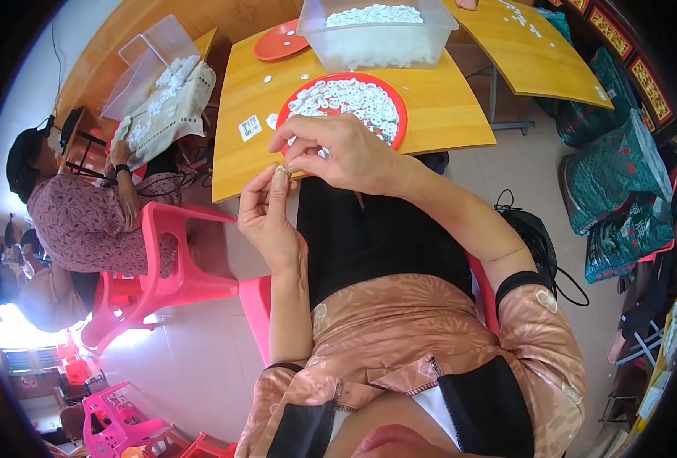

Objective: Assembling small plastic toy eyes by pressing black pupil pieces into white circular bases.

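1. Small white piece (pixel 281 171) is pinched between my left hand (pixel 266 210) thumb and forefinger, just off the near edge of the yellow table (pixel 430 114), above my lap.
2. My right hand (pixel 338 153) comes over from the right, fingertips (pixel 291 165) closed narrow on the same piece, touching the left fingertips. Both hands hold it.
3. Just beyond my hands: red plate (pixel 398 103) heaped with small white pieces, on the table.
4. Farther: clear plastic tub (pixel 376 42) full of the same white pieces; an empty red plate (pixel 281 40) to its left.
5. A few loose white bits and a small printed card (pixel 249 127) lie on the table left of the full plate.
6. Far left: another person (pixel 79 210) sits on a pink plastic chair (pixel 174 259).
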A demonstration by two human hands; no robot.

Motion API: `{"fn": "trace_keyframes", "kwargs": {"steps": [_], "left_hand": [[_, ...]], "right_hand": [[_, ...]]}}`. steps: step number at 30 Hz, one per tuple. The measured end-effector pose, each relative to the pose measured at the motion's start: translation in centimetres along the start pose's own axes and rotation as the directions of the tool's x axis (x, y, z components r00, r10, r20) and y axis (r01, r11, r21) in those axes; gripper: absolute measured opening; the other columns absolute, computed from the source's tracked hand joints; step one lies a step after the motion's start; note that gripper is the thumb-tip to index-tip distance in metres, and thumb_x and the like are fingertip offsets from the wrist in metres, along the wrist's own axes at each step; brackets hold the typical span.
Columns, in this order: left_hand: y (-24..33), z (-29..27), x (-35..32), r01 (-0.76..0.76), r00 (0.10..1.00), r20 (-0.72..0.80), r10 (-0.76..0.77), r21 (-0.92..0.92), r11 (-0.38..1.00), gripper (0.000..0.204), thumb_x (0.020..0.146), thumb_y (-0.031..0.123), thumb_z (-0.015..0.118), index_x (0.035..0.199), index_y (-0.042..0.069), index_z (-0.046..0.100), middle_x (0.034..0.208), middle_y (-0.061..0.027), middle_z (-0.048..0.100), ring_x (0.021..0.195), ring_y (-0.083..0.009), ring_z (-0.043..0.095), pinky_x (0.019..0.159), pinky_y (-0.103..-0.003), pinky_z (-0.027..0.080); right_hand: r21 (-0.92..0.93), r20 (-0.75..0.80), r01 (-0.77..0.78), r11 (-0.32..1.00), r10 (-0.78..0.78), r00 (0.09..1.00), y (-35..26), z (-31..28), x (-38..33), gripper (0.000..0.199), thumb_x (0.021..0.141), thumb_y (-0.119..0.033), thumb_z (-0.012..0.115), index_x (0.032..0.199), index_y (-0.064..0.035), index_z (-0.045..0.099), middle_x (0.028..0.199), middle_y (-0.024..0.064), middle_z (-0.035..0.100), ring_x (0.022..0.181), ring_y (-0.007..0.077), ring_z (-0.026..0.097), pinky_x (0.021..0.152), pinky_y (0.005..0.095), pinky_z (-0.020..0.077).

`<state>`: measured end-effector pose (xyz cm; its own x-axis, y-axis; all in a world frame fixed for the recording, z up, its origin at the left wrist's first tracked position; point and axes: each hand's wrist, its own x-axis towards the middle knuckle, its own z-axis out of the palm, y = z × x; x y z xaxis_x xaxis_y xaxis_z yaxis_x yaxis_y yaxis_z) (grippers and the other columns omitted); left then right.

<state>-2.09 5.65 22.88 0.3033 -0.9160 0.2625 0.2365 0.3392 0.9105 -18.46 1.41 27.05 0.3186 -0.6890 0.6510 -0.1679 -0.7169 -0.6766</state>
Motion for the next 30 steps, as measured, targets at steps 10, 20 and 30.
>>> {"fn": "trace_keyframes", "kwargs": {"steps": [10,20,30], "left_hand": [[0.2,0.2,-0.1,0.022,0.999,-0.023,-0.024,-0.073,0.997,0.017,0.094,-0.001,0.073,0.11,-0.004,0.07,0.096,-0.0079,0.071,0.08,-0.0123,0.066,0.078,-0.024,0.056],[-0.6,-0.2,-0.4,0.128,0.988,0.101,-0.115,-0.133,0.983,0.016,0.099,0.001,0.068,0.115,-0.002,0.067,0.107,-0.0106,0.07,0.089,-0.0157,0.067,0.082,-0.026,0.057],[-1.1,0.6,-0.1,0.182,0.983,0.039,-0.178,-0.158,0.971,0.018,0.098,0.004,0.07,0.115,-0.001,0.067,0.1,-0.0095,0.071,0.083,-0.0131,0.067,0.08,-0.025,0.056]], "right_hand": [[-0.122,0.024,0.057,0.991,-0.054,0.998,0.2,-0.3,-0.2,0.011,0.088,-0.01,0.072,0.09,0.0001,0.073,0.086,0.0137,0.073,0.08,0.0316,0.069,0.073,0.0411,0.0542],[0.043,0.162,-0.198,0.979,0.189,0.969,-0.1,-3.7,0.1,0.02,0.089,-0.015,0.077,0.1,0.0007,0.077,0.084,0.0133,0.075,0.071,0.0176,0.069,0.069,0.031,0.0538],[-0.599,-0.225,-0.543,0.588,0.527,0.82,13.5,-11.8,-2.6,0.016,0.083,-0.014,0.073,0.092,-0.0024,0.08,0.088,0.0182,0.076,0.085,0.0322,0.074,0.08,0.0427,0.0571]]}}
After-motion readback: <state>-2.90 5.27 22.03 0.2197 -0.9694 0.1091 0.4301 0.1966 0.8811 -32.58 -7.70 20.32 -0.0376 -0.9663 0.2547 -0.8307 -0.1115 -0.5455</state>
